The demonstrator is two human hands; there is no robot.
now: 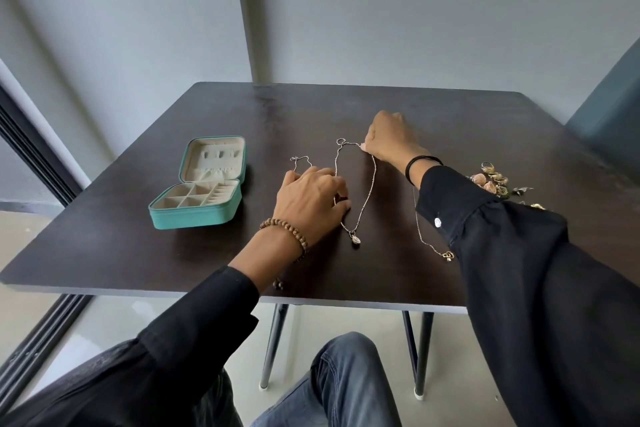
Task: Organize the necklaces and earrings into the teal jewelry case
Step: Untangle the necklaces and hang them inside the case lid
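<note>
Silver necklace (355, 239), end hidden in right hand (389, 139)

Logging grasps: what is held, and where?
Right hand pinches the middle silver necklace at its far end, beside the clasp ring; left hand lies on its left strand, grip unclear.

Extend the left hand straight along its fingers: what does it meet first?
The silver necklace: its left strand lies right at the fingertips of the left hand, possibly already touching, though contact is unclear. Beyond that comes its right strand.
</note>
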